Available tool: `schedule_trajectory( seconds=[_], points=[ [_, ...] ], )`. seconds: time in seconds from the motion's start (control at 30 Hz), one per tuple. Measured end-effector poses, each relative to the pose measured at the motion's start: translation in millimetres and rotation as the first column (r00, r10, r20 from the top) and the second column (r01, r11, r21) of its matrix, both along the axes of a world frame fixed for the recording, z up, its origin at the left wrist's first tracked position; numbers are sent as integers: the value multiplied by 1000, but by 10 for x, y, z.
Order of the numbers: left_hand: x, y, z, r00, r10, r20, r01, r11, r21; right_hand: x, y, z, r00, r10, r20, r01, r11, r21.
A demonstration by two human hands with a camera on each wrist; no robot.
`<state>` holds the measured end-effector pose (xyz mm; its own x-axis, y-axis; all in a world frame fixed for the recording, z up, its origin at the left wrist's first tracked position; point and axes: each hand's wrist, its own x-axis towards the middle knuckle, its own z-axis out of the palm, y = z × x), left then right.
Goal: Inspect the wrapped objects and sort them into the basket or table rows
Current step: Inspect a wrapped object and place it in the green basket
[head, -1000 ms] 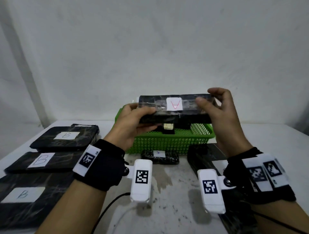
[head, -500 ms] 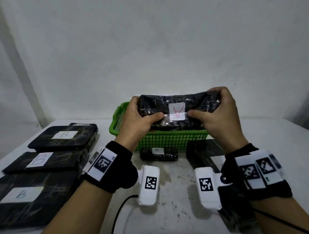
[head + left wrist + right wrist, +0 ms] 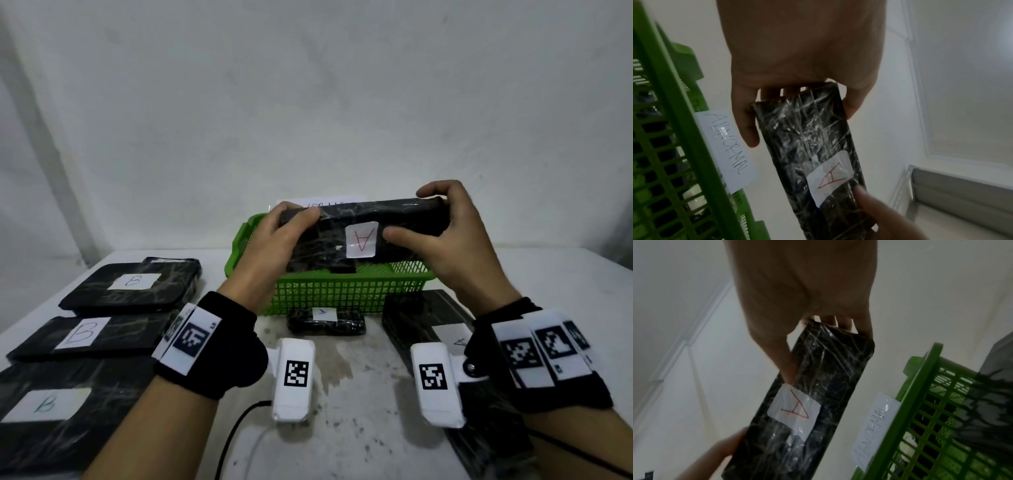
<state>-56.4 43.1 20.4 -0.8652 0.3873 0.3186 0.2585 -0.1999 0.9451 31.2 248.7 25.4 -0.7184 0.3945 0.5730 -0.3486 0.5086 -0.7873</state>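
Note:
I hold a long black wrapped package (image 3: 363, 236) with a white label marked "A" up above the green basket (image 3: 342, 291). My left hand (image 3: 284, 229) grips its left end, thumb on the front. My right hand (image 3: 442, 233) grips the right end, thumb beside the label. The left wrist view shows the package (image 3: 812, 154) held between my fingers (image 3: 745, 123) and thumb, label facing the camera. In the right wrist view the package (image 3: 818, 394) is held the same way, next to the basket (image 3: 931, 426), which carries a paper tag reading "ABNORMAL".
Three flat black packages labelled "B" (image 3: 130, 287) (image 3: 89, 335) (image 3: 44, 407) lie in a row on the table's left. A small "A" package (image 3: 325, 322) lies in front of the basket, and a larger "A" package (image 3: 428, 322) lies under my right wrist. The basket holds dark items.
The package has been turned in my hands from its narrow edge to show its broad labelled face, and it has sunk a little toward the basket.

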Motion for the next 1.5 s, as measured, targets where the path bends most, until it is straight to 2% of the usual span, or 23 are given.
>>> schedule_trajectory(
  seconds=[0.07, 0.17, 0.27, 0.33, 0.4, 0.43, 0.53, 0.57, 0.67, 0.73, 0.83, 0.97, 1.03, 1.1, 1.17, 1.3, 1.5],
  points=[
    [-38, -14, -19, 1000, 8, 8, -8, 1000, 20, 1, -23, -4, 999, 50, -9, -50, 996, -80],
    [-62, -8, -30, 1000, 9, 6, -9, 1000, 12, -20, -53, -26, 1000, 24, -19, -25, 998, -59],
    [-21, -44, -6, 992, -115, 59, 115, 993, 10, -23, -45, -36, 997, 5, -78, -7, 1000, -24],
    [-4, -105, 10, 948, -284, 147, 269, 957, 108, -14, 22, 9, 993, 21, -118, -28, 998, -56],
    [-8, -171, 6, 871, -436, 225, 388, 893, 227, 13, 111, 66, 985, 105, -137, -125, 982, -144],
    [-14, -186, -8, 840, -480, 253, 425, 872, 242, 35, 149, 94, 977, 163, -140, -187, 965, -184],
    [57, -122, -59, 790, -547, 278, 542, 834, 100, 59, 188, 118, 961, 243, -131, -263, 949, -172],
    [85, -77, -69, 785, -554, 278, 559, 826, 67, 57, 167, 112, 969, 220, -109, -234, 963, -136],
    [142, 58, -86, 840, -478, 255, 482, 875, 52, 32, 78, 72, 999, 46, 17, -46, 998, 52],
    [186, 128, -37, 871, -424, 248, 423, 904, 63, 29, -5, 53, 994, 32, 109, -47, 989, 139],
    [174, 152, -6, 870, -410, 273, 397, 912, 104, 55, -147, 71, 962, 185, 201, -212, 970, 121],
    [148, 115, 27, 888, -352, 294, 334, 936, 111, 97, -214, 125, 818, 534, 215, -508, 845, -164],
    [142, 92, 38, 886, -368, 284, 354, 930, 100, 126, -202, 134, 762, 624, 174, -586, 778, -225],
    [137, 88, 43, 894, -353, 277, 346, 935, 75, 146, -207, 136, 735, 660, 156, -626, 748, -220],
    [131, 96, 44, 898, -343, 276, 343, 938, 52, 152, -210, 116, 754, 633, 176, -619, 774, -135],
    [140, 84, 25, 894, -346, 285, 350, 936, 38, 111, -267, 66, 872, 475, 120, -483, 874, 49],
    [157, 33, 65, 900, -339, 273, 362, 931, -38, 36, -307, -14, 916, 389, 103, -402, 892, 207]
  ],
)
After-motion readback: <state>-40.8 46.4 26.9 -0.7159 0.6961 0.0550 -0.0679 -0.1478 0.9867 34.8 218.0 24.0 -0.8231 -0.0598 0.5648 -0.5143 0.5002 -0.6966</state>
